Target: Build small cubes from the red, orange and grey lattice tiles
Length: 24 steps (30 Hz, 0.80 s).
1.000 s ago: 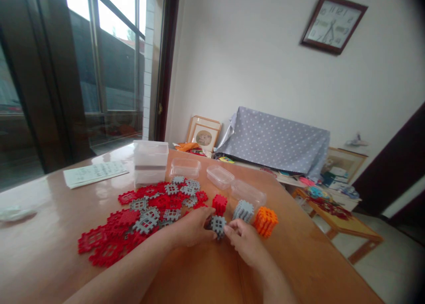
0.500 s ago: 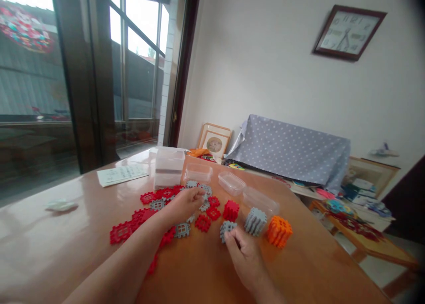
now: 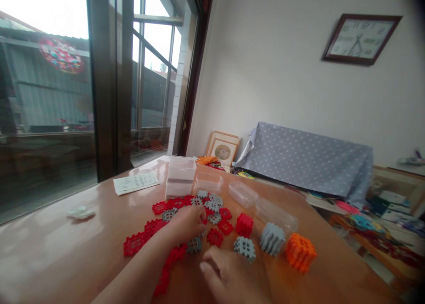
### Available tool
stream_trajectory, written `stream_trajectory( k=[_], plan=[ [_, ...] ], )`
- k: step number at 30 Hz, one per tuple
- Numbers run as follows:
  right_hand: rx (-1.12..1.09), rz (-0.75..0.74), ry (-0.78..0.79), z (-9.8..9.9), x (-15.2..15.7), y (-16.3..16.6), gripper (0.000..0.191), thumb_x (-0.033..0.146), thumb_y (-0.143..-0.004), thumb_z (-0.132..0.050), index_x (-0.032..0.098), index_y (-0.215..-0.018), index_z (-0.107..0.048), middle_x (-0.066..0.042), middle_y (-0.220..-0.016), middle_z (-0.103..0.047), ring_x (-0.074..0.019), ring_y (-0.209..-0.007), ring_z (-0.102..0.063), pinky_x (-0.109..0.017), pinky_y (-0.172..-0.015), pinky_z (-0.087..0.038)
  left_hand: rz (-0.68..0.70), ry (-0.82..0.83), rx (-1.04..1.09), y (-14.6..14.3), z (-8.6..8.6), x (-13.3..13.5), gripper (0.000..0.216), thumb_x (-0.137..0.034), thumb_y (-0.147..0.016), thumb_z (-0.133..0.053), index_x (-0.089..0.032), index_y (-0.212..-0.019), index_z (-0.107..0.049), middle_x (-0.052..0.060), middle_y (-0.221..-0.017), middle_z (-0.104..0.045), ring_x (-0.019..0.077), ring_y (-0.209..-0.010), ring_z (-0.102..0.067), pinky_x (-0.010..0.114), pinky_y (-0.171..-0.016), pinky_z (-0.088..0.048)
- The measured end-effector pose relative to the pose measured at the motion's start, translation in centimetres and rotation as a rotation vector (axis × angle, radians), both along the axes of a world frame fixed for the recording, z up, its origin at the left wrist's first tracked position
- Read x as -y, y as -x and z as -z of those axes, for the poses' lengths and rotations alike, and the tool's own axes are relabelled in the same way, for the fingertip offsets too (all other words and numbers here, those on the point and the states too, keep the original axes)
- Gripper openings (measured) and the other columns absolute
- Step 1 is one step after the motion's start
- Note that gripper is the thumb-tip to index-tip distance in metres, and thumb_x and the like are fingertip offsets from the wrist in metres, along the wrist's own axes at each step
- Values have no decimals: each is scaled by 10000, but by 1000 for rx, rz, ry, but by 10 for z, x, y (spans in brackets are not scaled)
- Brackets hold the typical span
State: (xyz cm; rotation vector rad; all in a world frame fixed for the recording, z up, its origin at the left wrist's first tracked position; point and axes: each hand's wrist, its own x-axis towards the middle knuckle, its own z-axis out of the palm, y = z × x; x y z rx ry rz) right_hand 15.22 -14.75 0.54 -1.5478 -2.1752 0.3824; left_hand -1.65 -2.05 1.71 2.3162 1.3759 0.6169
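My left hand (image 3: 190, 221) reaches over a spread of flat toothed plastic building tiles, its fingers curled down. A bit of red shows by its fingertips, but I cannot make out whether it is held. Around it lie red tiles (image 3: 215, 236) and grey tiles (image 3: 214, 202). Lower down, my right hand (image 3: 227, 271) hovers with loosely bent fingers, thumb and forefinger slightly apart and nothing visible between them. Just beyond it is a low grey stack (image 3: 245, 247). Taller stacks stand to the right: red (image 3: 245, 224), grey (image 3: 272, 237) and orange (image 3: 300, 252).
Behind the tiles are a translucent lidded box (image 3: 180, 178) and several clear shallow containers, one of them near the stacks (image 3: 277, 214). Paper with writing (image 3: 136, 183) and a crumpled white wrapper (image 3: 81, 212) lie on the table's left. A dotted cloth (image 3: 312, 160) covers something beyond.
My right hand has left the low grey stack and moved left and nearer. My left hand has drawn back slightly, lower over the tiles. The view has turned a little left.
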Motion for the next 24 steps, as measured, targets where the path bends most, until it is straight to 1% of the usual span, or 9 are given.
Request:
stream_trajectory(
  k=[3, 6, 8, 11, 14, 17, 21, 24],
  plan=[
    [-73, -39, -80, 16, -5, 0, 141, 250, -895, -524, 236, -860, -660, -6, -782, -739, -165, -709, -695, -235, -591, -355, 21, -79, -208, -8, -1, 9, 126, -265, -670, -657, -230, -792, -657, 40, -872, -720, 227, -812, -633, 289, -690, -401],
    [-108, -117, -125, 26, -2, -2, 130, 241, -875, -533, 226, -856, -661, -2, -753, -728, -154, -684, -688, -231, -600, -373, 5, -133, -329, -15, 0, 11, 197, -361, -676, -703, -229, -818, -665, 77, -965, -723, 287, -921, -638, 369, -810, -436],
    [-127, -147, -134, 26, 1, -4, 126, 236, -871, -538, 225, -851, -662, 2, -752, -729, -147, -684, -692, -224, -610, -385, 8, -158, -388, -18, 4, 9, 214, -382, -686, -707, -225, -828, -675, 95, -991, -723, 315, -967, -636, 418, -863, -433],
    [-139, -144, -138, 20, 6, -4, 113, 229, -868, -556, 225, -848, -667, 6, -753, -733, -144, -690, -699, -218, -614, -396, 19, -191, -444, -22, 12, 3, 214, -359, -705, -693, -220, -868, -698, 121, -1003, -727, 344, -1005, -632, 469, -905, -417],
    [-143, -126, -101, 11, 10, -3, 111, 233, -881, -570, 233, -856, -679, 8, -776, -743, -148, -721, -709, -213, -646, -423, 32, -212, -459, -24, 17, 0, 192, -320, -751, -644, -210, -892, -713, 149, -1003, -732, 355, -1002, -637, 486, -906, -404],
    [-143, -115, -61, 5, 12, -3, 114, 244, -891, -577, 244, -874, -689, 9, -813, -754, -155, -762, -716, -215, -688, -447, 38, -241, -458, -26, 19, 0, 171, -279, -793, -580, -199, -863, -714, 162, -960, -737, 359, -970, -645, 487, -883, -395],
    [-170, -121, -77, 7, 11, -6, 134, 245, -893, -558, 244, -892, -692, 6, -814, -750, -154, -761, -709, -222, -687, -447, 17, -277, -425, -23, 13, 0, 124, -234, -767, -569, -197, -781, -686, 151, -920, -733, 345, -936, -640, 449, -843, -383],
    [-191, -117, -88, 10, 8, -9, 154, 241, -896, -537, 230, -887, -691, 0, -797, -738, -152, -749, -701, -227, -676, -437, -36, -284, -354, -15, 5, -1, 91, -226, -754, -572, -204, -712, -650, 113, -839, -717, 294, -861, -628, 389, -800, -367]
  ],
)
